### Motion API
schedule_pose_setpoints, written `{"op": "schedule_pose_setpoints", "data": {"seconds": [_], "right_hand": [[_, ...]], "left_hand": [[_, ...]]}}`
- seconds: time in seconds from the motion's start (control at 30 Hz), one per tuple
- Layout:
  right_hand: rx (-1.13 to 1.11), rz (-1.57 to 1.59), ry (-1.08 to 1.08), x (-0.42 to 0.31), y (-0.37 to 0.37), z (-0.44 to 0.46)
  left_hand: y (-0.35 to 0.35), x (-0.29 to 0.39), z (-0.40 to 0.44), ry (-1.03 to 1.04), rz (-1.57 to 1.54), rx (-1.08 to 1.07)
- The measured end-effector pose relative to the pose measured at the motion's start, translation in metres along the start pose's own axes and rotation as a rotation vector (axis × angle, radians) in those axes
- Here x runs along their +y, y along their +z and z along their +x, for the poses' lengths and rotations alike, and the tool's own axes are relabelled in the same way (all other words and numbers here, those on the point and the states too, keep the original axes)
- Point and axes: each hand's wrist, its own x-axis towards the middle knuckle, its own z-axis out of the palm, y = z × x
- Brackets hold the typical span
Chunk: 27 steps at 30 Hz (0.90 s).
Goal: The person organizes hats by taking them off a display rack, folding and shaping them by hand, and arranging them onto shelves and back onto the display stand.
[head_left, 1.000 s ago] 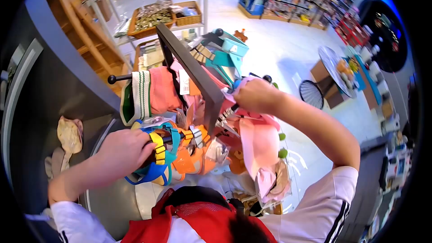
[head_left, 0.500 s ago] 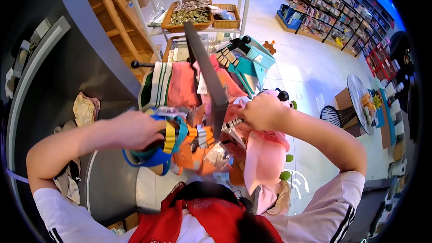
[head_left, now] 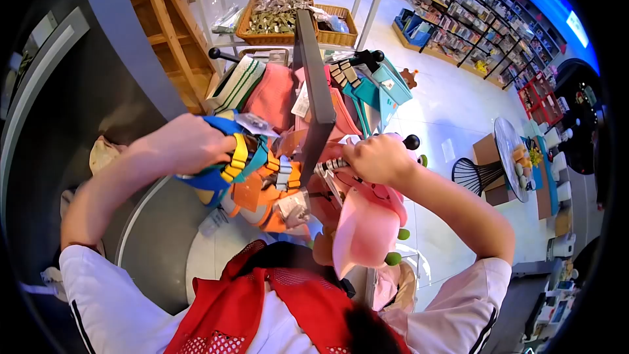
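A dark upright rack panel (head_left: 316,85) stands in front of me, with caps and hats hung on both sides. On its left, my left hand (head_left: 196,141) is closed around a blue cap (head_left: 204,187) with yellow and teal buckled straps. Orange caps (head_left: 259,200) with buckles and clear wrapping hang beside it. My right hand (head_left: 380,158) is closed at the top of a pink hat (head_left: 368,226), near a black-and-white striped strap (head_left: 331,166). What its fingertips grip is hidden. A black ball-ended peg (head_left: 411,141) sticks out just past that hand.
Striped green-and-white fabric (head_left: 238,85), a salmon piece (head_left: 272,95) and teal items (head_left: 386,95) hang farther back. Behind are wicker baskets (head_left: 278,38) on a white shelf. A round table (head_left: 511,157) stands at right, a dark curved cabinet (head_left: 147,242) at left.
My view has shifted a little. The left hand and blue cap have risen and tilted beside the orange caps. The right hand stays by the pink hat.
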Motion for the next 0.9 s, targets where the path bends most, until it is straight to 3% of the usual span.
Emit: {"op": "schedule_pose_setpoints", "data": {"seconds": [0.47,0.63,0.9], "right_hand": [[0.358,-0.203,-0.198,0.058,0.029,0.048],[0.244,-0.122,-0.124,0.056,0.024,0.049],[0.275,-0.088,-0.022,0.050,0.030,0.069]], "left_hand": [[0.005,0.000,0.013,-0.122,0.028,0.125],[0.000,-0.006,0.021,-0.132,0.063,0.097],[0.002,-0.041,0.028,-0.227,0.030,0.106]]}}
